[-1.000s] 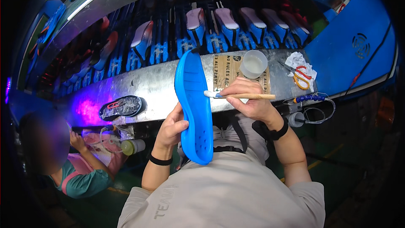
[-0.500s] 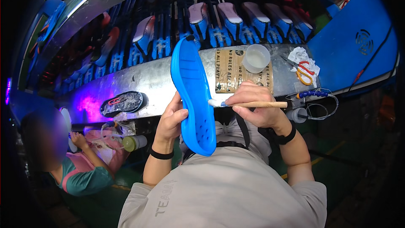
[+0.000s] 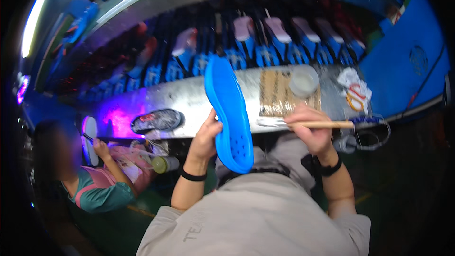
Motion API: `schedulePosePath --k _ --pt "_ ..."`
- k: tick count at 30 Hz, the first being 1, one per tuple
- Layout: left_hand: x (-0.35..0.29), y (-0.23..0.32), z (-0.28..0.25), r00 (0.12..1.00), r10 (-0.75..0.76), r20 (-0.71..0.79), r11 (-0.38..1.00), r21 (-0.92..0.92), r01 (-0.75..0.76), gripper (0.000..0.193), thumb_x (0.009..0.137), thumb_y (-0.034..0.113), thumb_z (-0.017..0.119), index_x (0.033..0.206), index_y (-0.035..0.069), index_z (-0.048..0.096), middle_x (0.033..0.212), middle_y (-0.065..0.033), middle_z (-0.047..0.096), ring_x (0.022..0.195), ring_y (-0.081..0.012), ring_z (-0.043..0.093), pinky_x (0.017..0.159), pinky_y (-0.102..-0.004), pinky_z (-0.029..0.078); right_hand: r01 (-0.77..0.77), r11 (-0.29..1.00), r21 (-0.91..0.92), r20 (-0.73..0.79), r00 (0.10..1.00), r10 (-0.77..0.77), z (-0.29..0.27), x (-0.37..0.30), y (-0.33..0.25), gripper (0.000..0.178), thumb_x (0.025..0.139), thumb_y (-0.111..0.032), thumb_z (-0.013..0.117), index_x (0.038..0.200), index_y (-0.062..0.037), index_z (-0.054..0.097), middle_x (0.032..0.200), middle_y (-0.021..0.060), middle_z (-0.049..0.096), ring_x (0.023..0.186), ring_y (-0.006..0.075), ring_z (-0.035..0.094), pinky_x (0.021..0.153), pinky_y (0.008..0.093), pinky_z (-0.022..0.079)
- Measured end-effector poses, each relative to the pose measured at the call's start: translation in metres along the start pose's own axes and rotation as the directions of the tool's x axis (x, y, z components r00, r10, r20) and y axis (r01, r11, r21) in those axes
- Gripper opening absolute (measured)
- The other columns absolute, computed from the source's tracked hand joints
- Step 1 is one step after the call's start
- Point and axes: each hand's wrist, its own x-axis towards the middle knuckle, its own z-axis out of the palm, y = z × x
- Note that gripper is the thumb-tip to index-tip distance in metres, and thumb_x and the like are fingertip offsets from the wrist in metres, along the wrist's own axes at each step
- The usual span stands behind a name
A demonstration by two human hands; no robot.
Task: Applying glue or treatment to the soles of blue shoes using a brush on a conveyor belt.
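My left hand (image 3: 205,138) is closed around the left edge of a bright blue shoe sole (image 3: 231,109), held upright with its hollow inner side showing and small holes at its lower end. To its right, my right hand (image 3: 313,132) grips a brush (image 3: 329,124) with a wooden handle. The brush's white bristles point left and stand apart from the sole. Beyond that hand, a translucent cup (image 3: 304,81) with pale liquid rests on a piece of cardboard (image 3: 273,96).
A metal bench (image 3: 189,96) bears a dark sole (image 3: 156,121) and scissors (image 3: 354,100) beside crumpled white paper (image 3: 353,78). Shoes on racks (image 3: 279,31) line the back. At left, a co-worker (image 3: 104,187) holds a white sole (image 3: 89,135). A blue flexible hose (image 3: 367,120) lies right.
The brush has come off the blue sole's right edge and moved right with my right hand. The whole view has shifted; my left hand keeps its hold on the sole.
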Motion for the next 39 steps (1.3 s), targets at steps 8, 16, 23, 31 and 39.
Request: schedulePosePath --k 8,16,23,31,39 --pt "0.03 0.147 0.023 0.934 0.301 0.191 0.9 0.266 -0.345 0.073 0.095 0.02 0.053 0.158 -0.004 0.028 0.15 -0.0154 0.05 0.132 -0.0228 0.053 0.11 -0.0346 0.043 -0.155 0.987 0.044 -0.334 0.929 0.161 0.007 -0.021 0.041 0.021 0.097 -0.007 0.061 0.114 0.003 0.068 0.104 0.0078 0.065 0.094 0.0154 0.061 0.083 0.0267 0.048" --pt "0.163 0.352 0.018 0.734 0.677 -0.053 0.704 0.336 -0.626 0.032 0.102 0.024 0.051 0.12 0.001 0.064 0.1 -0.0106 0.072 0.082 -0.0191 0.071 0.076 -0.0382 0.059 -0.218 0.975 -0.037 -0.33 0.924 0.194 0.019 -0.027 0.067 0.021 0.095 -0.007 0.062 0.113 0.0021 0.07 0.102 0.0113 0.067 0.095 0.0205 0.063 0.086 0.0305 0.049" --pt "0.19 0.352 -0.049 0.332 0.943 0.021 -0.024 1.0 0.006 0.053 0.094 0.028 0.061 0.138 -0.001 0.06 0.121 -0.0306 0.068 0.109 -0.0375 0.069 0.099 -0.0441 0.051 -0.247 0.968 -0.034 -0.366 0.905 0.218 0.017 -0.03 0.087 0.021 0.095 -0.008 0.063 0.111 0.0032 0.07 0.099 0.0125 0.068 0.087 0.0221 0.065 0.08 0.0333 0.052" --pt "0.201 0.373 -0.022 0.75 0.662 -0.002 -0.249 0.942 0.223 0.079 0.1 0.06 0.054 0.145 -0.005 0.052 0.143 -0.0281 0.058 0.138 -0.037 0.053 0.115 -0.0405 0.039 -0.204 0.93 -0.307 -0.296 0.949 0.11 0.013 -0.021 0.111 0.02 0.087 -0.002 0.064 0.105 0.0007 0.073 0.09 0.0146 0.068 0.08 0.0294 0.066 0.072 0.038 0.051" --pt "0.261 0.457 -0.021 0.85 0.477 -0.221 -0.128 0.94 0.316 0.082 0.1 0.068 0.044 0.129 -0.005 0.066 0.111 -0.0271 0.073 0.112 -0.0345 0.071 0.091 -0.0435 0.058 -0.222 0.928 -0.3 -0.247 0.958 0.149 0.011 -0.029 0.129 0.023 0.083 0.0 0.063 0.104 0.0022 0.074 0.095 0.0176 0.071 0.086 0.033 0.068 0.077 0.0389 0.055"
